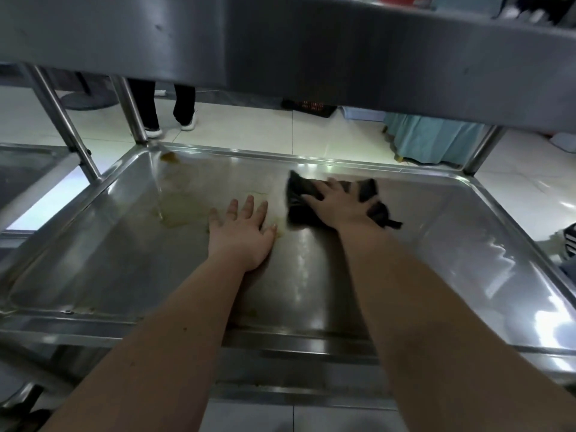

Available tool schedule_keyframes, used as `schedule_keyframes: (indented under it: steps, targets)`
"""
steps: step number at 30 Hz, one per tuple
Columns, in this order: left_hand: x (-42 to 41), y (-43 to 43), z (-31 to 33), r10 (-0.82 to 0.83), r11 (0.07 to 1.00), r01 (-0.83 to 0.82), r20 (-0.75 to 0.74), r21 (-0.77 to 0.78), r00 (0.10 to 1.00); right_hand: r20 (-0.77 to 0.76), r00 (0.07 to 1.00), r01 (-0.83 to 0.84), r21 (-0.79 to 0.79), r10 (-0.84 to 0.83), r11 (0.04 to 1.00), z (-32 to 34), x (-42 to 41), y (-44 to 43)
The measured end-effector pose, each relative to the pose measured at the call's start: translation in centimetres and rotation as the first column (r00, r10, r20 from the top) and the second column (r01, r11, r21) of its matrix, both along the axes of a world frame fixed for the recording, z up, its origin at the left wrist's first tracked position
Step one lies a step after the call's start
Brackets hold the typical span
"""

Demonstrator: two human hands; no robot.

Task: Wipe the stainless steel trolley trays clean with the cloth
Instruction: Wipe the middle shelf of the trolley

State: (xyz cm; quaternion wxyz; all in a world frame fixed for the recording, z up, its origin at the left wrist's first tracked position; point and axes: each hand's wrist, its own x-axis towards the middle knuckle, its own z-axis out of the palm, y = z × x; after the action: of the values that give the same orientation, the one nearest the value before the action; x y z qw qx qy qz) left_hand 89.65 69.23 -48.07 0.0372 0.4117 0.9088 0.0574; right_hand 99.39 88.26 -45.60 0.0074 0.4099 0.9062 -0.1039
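L hand: The left hand [241, 232] lies flat on the tray floor, fingers straight & a bit apart. It holds nothing. It looks like it props the person up.
R hand: The right hand [338, 204] lies flat on top of the cloth, fingers spread wide. It presses down, no curl round it.
Cloth: The dark cloth [297, 210] is bunched up under the R hand, near the middle of the tray toward the far side. Its edges look blurry.
Tray: The lower tray [436, 232] is big & shiny w/ a raised rim. Both arms reach in over the near rim.
Top tray: The upper tray [311, 42] hangs over the scene. Only its underside shows, so can't tell if its top is clean.
Clean part: The R side of the lower tray looks shiny, no marks I can see.
Dirty part: A brown blob [170, 157] sits in the far L corner. A pale brown smear [177, 210] spreads just L of the L hand. A small yellow spot [280, 233] sits by the L thumb.
How far: I think approx half done on this tray. The cloth is well apart from the blob.
What's left: The L side mess, then prob. any other trays.
Behind: A person's legs [168, 107] stand on the white floor past the trolley.
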Motion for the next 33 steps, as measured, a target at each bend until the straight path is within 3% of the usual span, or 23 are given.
schedule_keyframes:
  steps: [4,6,13,19,23,27,29,33]
  targets:
    - [0.1,0.1,0.0,0.006,1.0,-0.006,-0.001,-0.006,1.0,-0.004,0.965,0.261,-0.03,-0.261,0.965,0.2,9.0,4.9]
    - [0.1,0.1,0.1,0.003,1.0,-0.003,-0.001,-0.009,1.0,0.009,0.954,0.3,-0.032,-0.3,0.953,0.2,11.1,5.1]
    - [0.1,-0.4,0.5,0.004,1.0,-0.004,0.01,-0.029,1.0,0.013,0.999,-0.03,0.039,0.029,0.999,-1.8,4.9,-6.2]
    - [0.7,-1.1,0.6,-0.003,1.0,0.004,0.019,-0.031,1.0,-0.07,0.997,-0.012,0.027,0.014,1.0,-2.0,7.5,-7.0]
    - [1.2,-0.8,0.7,0.009,1.0,-0.008,0.039,-0.024,0.999,-0.059,0.982,0.18,0.011,-0.179,0.984,-1.6,14.1,-2.9]
    - [1.0,-0.3,0.5,0.017,0.999,-0.016,0.027,-0.032,0.999,0.007,0.97,0.244,0.018,-0.244,0.97,-1.4,17.3,-3.1]
    - [0.9,-0.3,0.6,0.021,0.999,-0.02,0.028,-0.034,0.999,0.017,0.979,0.201,0.044,-0.202,0.979,-1.5,15.5,-6.2]
    - [0.6,-0.7,0.6,0.004,1.0,-0.003,0.02,-0.027,1.0,0.021,0.999,-0.037,0.083,0.035,0.996,-2.5,10.7,-14.6]
